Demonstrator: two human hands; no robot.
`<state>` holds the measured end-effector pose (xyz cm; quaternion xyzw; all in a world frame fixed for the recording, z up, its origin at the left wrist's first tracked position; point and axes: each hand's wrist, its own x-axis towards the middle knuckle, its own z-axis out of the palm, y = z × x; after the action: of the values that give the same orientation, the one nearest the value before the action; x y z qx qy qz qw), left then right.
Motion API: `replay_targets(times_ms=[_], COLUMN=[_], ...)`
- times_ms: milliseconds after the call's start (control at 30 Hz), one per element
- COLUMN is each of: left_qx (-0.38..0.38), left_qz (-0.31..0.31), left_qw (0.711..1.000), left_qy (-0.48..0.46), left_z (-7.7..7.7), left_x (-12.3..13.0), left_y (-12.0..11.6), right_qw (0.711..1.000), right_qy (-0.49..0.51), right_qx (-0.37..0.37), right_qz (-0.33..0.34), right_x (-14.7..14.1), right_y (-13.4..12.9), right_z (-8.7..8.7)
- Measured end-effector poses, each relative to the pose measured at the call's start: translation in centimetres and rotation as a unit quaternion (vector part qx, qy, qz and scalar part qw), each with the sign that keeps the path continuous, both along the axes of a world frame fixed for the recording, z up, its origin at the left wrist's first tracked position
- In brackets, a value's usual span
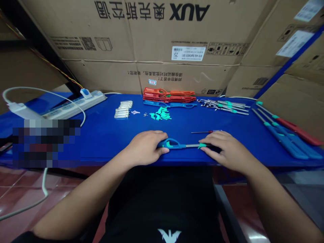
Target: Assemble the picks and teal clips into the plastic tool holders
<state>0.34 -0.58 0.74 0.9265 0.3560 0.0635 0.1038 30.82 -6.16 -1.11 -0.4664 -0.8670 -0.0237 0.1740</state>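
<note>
From the head view, the left hand (144, 147) is clasped over a blue handle (172, 144), pinning it to the blue bench (106, 148), while the right hand (224, 148) curls over the metal shaft (192, 145) and its teal collar (201, 145). Both hands are gripping, not released, and the handle lies crosswise right at the bench's near edge.

Now the risks: with the piece this close to the edge, a slip of either hand could send it over. If the right hand's pressure eases, the shaft might shift in the handle. A thin pin (204, 132) lies just beyond the right hand, where a stray knuckle could knock it.

Beyond the handle sit rows of orange parts (168, 96) and blue parts (169, 104), loose teal clips (160, 114), metal tubes (123, 109) and wired shafts (222, 107). Far right of the handle lie long finished-looking tools (285, 133), and far left, a power strip (73, 108). The small clips look easiest to scatter.

Containers? Only the closed cartons (152, 40) behind the bench, contents hidden. A blurred patch hides part of the bench.
</note>
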Motion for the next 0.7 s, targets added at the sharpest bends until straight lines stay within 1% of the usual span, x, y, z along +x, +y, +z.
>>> replay_targets(times_ms=[67, 200, 300, 400, 467, 567, 700], left_qx=[0.036, 0.105, 0.14, 0.151, 0.172, 0.216, 0.296], left_qz=[0.006, 0.025, 0.021, 0.019, 0.025, 0.025, 0.015], left_qw=[0.999, 0.993, 0.987, 0.98, 0.973, 0.959, 0.936], left_qy=[-0.007, -0.037, -0.082, -0.127, -0.155, -0.179, -0.192], left_z=[-0.3, -1.6, -2.5, -2.8, -2.9, -3.0, -3.3], left_x=[-0.1, -0.2, -0.2, -0.1, 0.1, 0.3, 0.3], left_y=[-0.6, -2.0, -2.6, -2.6, -2.5, -2.4, -2.5], right_qw=[1.0, 0.997, 0.995, 0.996, 0.997, 0.999, 0.998], right_qy=[-0.012, -0.044, -0.063, -0.061, -0.056, -0.045, -0.01], right_qx=[0.006, 0.05, 0.062, 0.047, 0.028, -0.011, -0.057], right_qz=[0.012, 0.043, 0.038, 0.036, 0.036, 0.028, 0.011], right_x=[-1.6, -4.8, -6.3, -7.0, -7.2, -7.4, -7.9], right_y=[0.2, 0.0, -0.1, 0.1, 0.5, 1.0, 1.3], right_z=[-0.1, -0.2, -0.2, 0.1, 0.5, 1.4, 2.3])
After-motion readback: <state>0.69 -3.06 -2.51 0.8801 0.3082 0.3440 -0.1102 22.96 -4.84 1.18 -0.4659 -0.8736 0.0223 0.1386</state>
